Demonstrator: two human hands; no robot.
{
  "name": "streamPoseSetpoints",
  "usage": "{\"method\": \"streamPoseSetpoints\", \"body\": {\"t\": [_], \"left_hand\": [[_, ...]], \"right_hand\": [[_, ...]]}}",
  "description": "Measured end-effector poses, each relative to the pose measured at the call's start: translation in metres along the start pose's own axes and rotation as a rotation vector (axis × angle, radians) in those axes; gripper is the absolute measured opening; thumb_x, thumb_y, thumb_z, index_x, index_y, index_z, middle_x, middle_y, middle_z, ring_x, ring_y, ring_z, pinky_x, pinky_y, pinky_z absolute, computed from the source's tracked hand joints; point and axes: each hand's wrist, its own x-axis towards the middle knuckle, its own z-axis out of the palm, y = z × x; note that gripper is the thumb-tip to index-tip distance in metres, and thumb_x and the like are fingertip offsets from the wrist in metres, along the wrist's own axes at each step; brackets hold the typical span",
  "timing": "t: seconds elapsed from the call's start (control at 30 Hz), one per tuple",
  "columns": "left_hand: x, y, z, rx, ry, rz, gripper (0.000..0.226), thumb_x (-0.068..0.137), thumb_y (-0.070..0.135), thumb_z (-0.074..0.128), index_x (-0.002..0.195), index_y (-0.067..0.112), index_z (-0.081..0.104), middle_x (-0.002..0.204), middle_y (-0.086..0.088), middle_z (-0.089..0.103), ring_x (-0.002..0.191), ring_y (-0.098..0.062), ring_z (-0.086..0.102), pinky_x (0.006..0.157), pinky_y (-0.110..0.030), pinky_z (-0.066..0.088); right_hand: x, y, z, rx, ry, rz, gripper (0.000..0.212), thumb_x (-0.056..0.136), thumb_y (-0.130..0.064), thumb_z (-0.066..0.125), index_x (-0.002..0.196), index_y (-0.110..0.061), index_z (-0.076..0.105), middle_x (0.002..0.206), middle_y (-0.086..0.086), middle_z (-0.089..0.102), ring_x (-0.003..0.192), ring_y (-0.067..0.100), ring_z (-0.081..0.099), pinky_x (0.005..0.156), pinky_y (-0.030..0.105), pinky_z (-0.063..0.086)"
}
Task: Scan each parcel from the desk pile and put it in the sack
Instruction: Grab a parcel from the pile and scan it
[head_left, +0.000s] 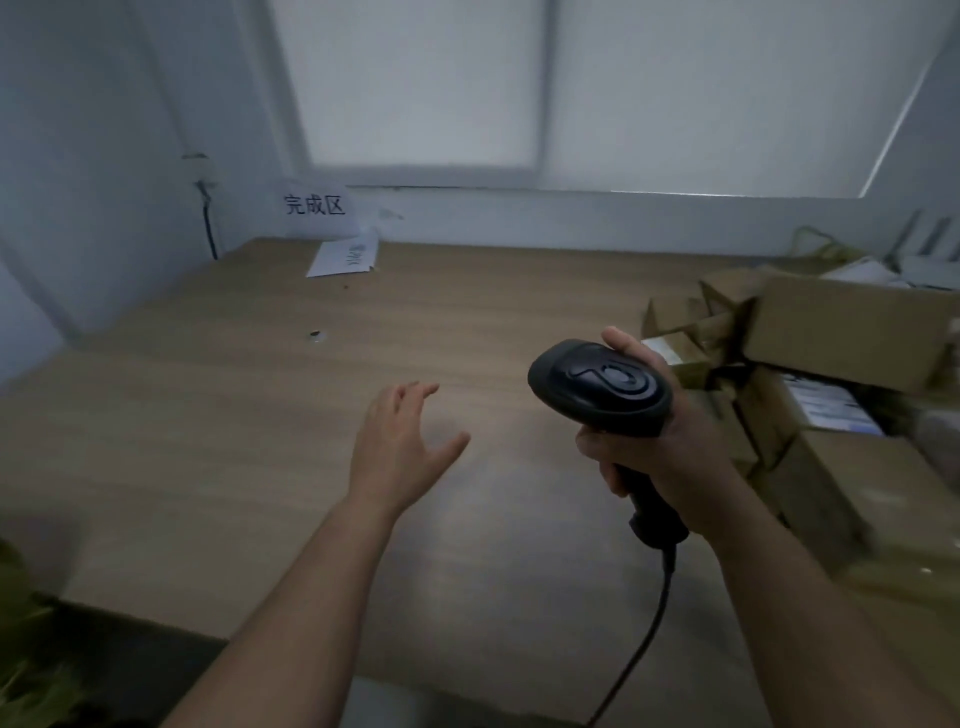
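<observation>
The wooden desk (218, 426) bears a cardboard parcel pile (810, 364) and white paper (344, 258).

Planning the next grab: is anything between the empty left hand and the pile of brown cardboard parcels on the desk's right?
Yes: the right hand, gripping the black handheld barcode scanner, sits between the left hand and the pile of brown cardboard parcels. Nothing else shows on the wooden desk between them.

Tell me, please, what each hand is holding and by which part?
The right hand grips the black scanner by its handle; the left hand holds nothing.
</observation>
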Motion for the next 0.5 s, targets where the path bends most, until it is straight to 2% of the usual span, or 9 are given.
{"method": "streamPoseSetpoints", "body": {"t": [0.1, 0.2, 0.27, 0.3, 0.33, 0.4, 0.5], "left_hand": [[0.014, 0.033, 0.026, -0.014, -0.042, 0.071, 0.065, 0.081, 0.042, 0.074, 0.136, 0.018, 0.050, 0.134, -0.005, 0.049, 0.126, -0.022, 0.043, 0.103, -0.030, 0.033], [0.031, 0.060, 0.047, -0.031, -0.084, 0.148, 0.066, 0.080, 0.039, 0.075, 0.136, 0.016, 0.050, 0.134, -0.006, 0.049, 0.126, -0.024, 0.044, 0.103, -0.032, 0.034], [0.045, 0.077, 0.060, -0.055, -0.100, 0.209, 0.066, 0.079, 0.037, 0.078, 0.136, 0.014, 0.052, 0.131, -0.009, 0.052, 0.122, -0.027, 0.046, 0.101, -0.034, 0.035], [0.052, 0.085, 0.066, -0.066, -0.105, 0.239, 0.066, 0.078, 0.036, 0.079, 0.135, 0.013, 0.053, 0.129, -0.010, 0.053, 0.120, -0.029, 0.048, 0.100, -0.035, 0.037], [0.059, 0.093, 0.074, -0.077, -0.107, 0.271, 0.066, 0.077, 0.034, 0.080, 0.133, 0.013, 0.054, 0.126, -0.011, 0.054, 0.117, -0.030, 0.050, 0.097, -0.036, 0.038], [0.074, 0.109, 0.089, -0.092, -0.122, 0.332, 0.066, 0.075, 0.033, 0.082, 0.131, 0.012, 0.056, 0.123, -0.012, 0.056, 0.114, -0.032, 0.052, 0.094, -0.037, 0.041], [0.096, 0.129, 0.114, -0.102, -0.177, 0.405, 0.069, 0.075, 0.036, 0.081, 0.134, 0.013, 0.053, 0.126, -0.012, 0.055, 0.115, -0.031, 0.051, 0.094, -0.041, 0.045]], "right_hand": [[-0.010, 0.001, -0.034, -0.014, 0.087, -0.004, 0.092, 0.070, 0.022, 0.067, 0.135, -0.037, 0.041, 0.112, 0.003, 0.063, 0.046, 0.024, 0.054, 0.040, 0.032, 0.045], [-0.017, 0.000, -0.062, -0.084, 0.190, -0.059, 0.089, 0.070, 0.023, 0.068, 0.132, -0.035, 0.040, 0.099, -0.025, 0.066, 0.043, 0.019, 0.056, 0.037, 0.031, 0.046], [-0.021, -0.004, -0.077, -0.166, 0.266, -0.078, 0.089, 0.070, 0.018, 0.073, 0.130, -0.040, 0.040, 0.101, -0.032, 0.063, 0.056, 0.012, 0.063, 0.047, 0.034, 0.053], [-0.023, -0.005, -0.085, -0.206, 0.292, -0.087, 0.090, 0.069, 0.015, 0.076, 0.129, -0.043, 0.041, 0.108, -0.031, 0.062, 0.065, 0.009, 0.065, 0.056, 0.034, 0.056], [-0.024, -0.005, -0.092, -0.218, 0.308, -0.083, 0.091, 0.069, 0.014, 0.077, 0.127, -0.047, 0.042, 0.115, -0.025, 0.062, 0.069, 0.012, 0.066, 0.059, 0.035, 0.056], [-0.024, -0.007, -0.106, -0.145, 0.320, -0.036, 0.091, 0.071, 0.018, 0.072, 0.124, -0.049, 0.044, 0.116, -0.006, 0.064, 0.052, 0.027, 0.057, 0.046, 0.038, 0.049], [-0.019, -0.008, -0.126, -0.091, 0.349, 0.008, 0.090, 0.072, 0.018, 0.070, 0.125, -0.050, 0.043, 0.108, -0.001, 0.067, 0.046, 0.029, 0.050, 0.041, 0.034, 0.045]]}}
